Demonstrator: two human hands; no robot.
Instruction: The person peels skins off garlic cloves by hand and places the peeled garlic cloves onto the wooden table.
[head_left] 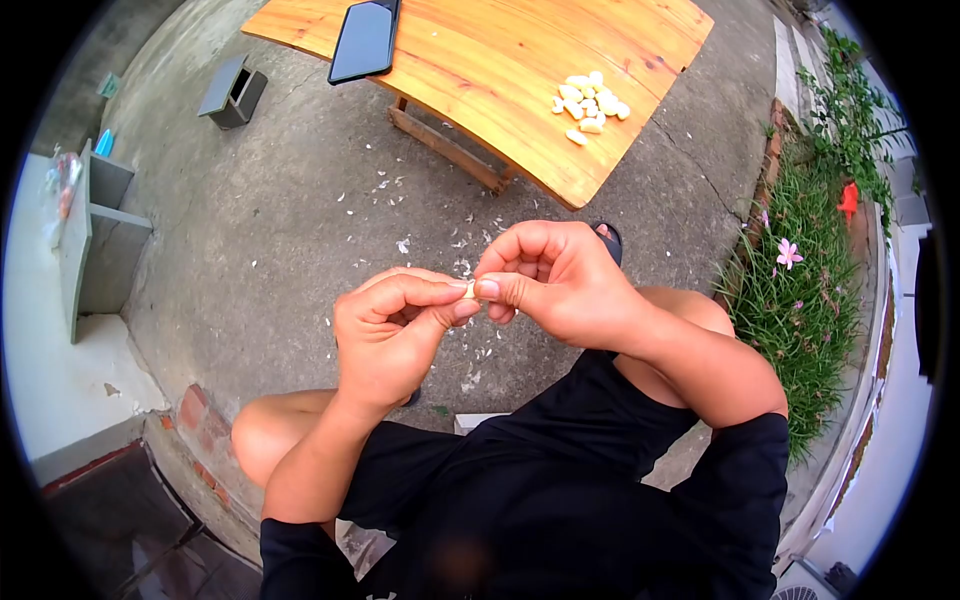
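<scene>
Between my two hands is a small pale garlic clove (pixel 469 290), mostly covered by fingertips. My left hand (pixel 392 325) pinches it from the left between thumb and forefinger. From the other side, my right hand (pixel 560 282) has its thumb and forefinger closed on the same clove, with the other fingers curled in. Both hands are held above the ground, over my lap. A pile of peeled garlic cloves (pixel 590 102) lies on the wooden table (pixel 500 60) ahead, near its right corner.
A dark phone (pixel 364 42) rests at the table's left edge. White papery skins (pixel 403 246) are scattered over the concrete ground (pixel 290 230). A grey box (pixel 233 92) stands at the upper left. Grass with pink flowers (pixel 789 253) borders the right side.
</scene>
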